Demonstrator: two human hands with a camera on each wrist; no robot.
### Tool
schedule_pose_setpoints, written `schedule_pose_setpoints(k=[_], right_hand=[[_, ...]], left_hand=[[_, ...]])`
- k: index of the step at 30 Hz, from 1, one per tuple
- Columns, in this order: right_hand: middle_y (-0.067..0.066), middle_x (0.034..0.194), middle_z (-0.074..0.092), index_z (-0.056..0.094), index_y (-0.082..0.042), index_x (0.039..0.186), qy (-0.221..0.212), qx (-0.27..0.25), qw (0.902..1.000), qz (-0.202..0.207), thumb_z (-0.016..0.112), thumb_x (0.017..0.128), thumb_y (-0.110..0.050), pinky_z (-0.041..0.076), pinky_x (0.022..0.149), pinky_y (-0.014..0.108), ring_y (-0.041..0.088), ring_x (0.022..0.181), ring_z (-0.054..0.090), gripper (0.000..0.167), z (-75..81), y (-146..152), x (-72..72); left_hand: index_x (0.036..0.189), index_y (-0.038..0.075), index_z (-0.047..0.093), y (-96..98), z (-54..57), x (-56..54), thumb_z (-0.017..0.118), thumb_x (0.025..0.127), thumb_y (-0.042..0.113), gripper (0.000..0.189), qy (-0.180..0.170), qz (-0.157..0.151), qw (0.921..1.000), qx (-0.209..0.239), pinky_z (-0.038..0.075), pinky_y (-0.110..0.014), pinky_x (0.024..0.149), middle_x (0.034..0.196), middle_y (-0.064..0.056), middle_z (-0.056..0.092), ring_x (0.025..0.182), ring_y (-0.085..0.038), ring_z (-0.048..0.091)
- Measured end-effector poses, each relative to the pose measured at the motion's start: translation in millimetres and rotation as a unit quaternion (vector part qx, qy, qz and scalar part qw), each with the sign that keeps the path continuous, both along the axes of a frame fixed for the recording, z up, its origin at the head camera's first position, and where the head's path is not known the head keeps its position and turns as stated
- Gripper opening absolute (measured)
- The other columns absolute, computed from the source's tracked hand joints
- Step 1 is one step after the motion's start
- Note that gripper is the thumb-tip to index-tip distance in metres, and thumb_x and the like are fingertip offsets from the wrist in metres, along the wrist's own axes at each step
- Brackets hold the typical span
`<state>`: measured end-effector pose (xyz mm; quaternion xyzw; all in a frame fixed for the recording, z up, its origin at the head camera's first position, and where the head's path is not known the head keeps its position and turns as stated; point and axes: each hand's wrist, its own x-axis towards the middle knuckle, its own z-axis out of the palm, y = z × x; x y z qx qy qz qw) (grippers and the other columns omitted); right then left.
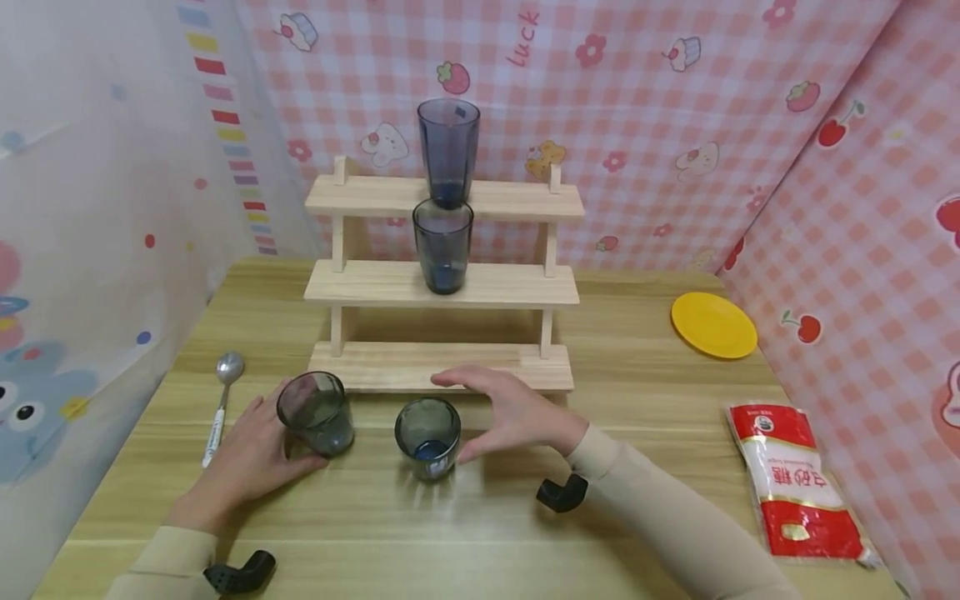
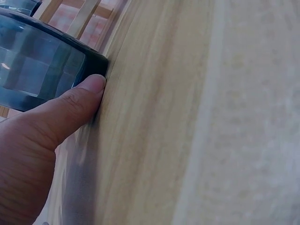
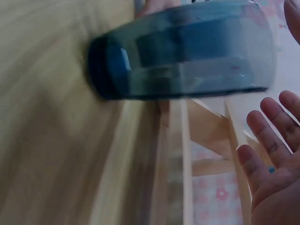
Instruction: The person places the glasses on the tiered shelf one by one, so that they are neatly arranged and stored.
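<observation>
On the left of the table, my left hand (image 1: 251, 454) holds a smoky grey drinking glass (image 1: 318, 417), which leans slightly. Its thumb (image 2: 77, 105) lies along the lower side near the glass base, while the other fingers are mostly hidden behind the glass. A second, similar glass (image 1: 427, 437) stands in front of the wooden shelf. To its right, my right hand (image 1: 517, 408) has its fingers and thumb spread apart, the thumb tip close by the glass wall. In the right wrist view, several fingers (image 3: 274, 136) extend below the glass (image 3: 183, 51), with a gap between.
A three-tier wooden shelf (image 1: 517, 287) stands at the back, bearing one tall glass (image 1: 448, 150) on top and another glass (image 1: 442, 246) on the middle tier. A spoon (image 1: 222, 400) lies at left. A yellow plate (image 1: 714, 325) and a red-and-white sugar bag (image 1: 798, 483) lie at right.
</observation>
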<state>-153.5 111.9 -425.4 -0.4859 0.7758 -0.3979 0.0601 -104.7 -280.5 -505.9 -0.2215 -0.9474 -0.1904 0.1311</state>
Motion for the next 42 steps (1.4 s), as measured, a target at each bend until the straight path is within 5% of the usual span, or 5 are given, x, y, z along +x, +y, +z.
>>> schedule_pose_setpoints(k=[12,30,42], right_hand=[[-0.006,0.144,0.045,0.041,-0.015,0.145,-0.005,0.02,0.9992,0.035,0.086,0.064,-0.051,0.033,0.11,0.032,0.009,0.133,0.04,0.1,-16.2,-20,0.4],[-0.008,0.137,0.052,0.044,-0.017,0.144,-0.095,-0.001,0.9952,0.024,0.089,0.064,-0.039,0.042,0.103,0.029,0.008,0.125,0.049,0.094,-25.1,-24,2.8],[-0.01,0.134,0.055,0.047,-0.021,0.142,-0.086,-0.007,0.9962,0.013,0.089,0.065,-0.039,0.046,0.097,0.027,0.007,0.121,0.052,0.09,-25.4,-25,3.5]], left_hand=[[0.151,0.02,0.029,-1.3,-1.6,-1.2,0.087,0.056,0.055,0.116,0.007,-0.006,1.0,-0.001,0.032,-0.067,0.098,0.144,-0.016,0.045,0.133,-0.041,0.037],[0.151,0.018,0.03,-1.4,-1.8,-1.1,0.087,0.057,0.054,0.116,0.006,-0.008,1.0,0.001,0.033,-0.065,0.098,0.145,-0.016,0.043,0.132,-0.038,0.038],[0.152,0.019,0.028,-1.7,-1.1,-1.2,0.086,0.058,0.054,0.116,0.008,-0.011,0.9999,0.0,0.033,-0.065,0.098,0.144,-0.017,0.044,0.132,-0.038,0.038]])
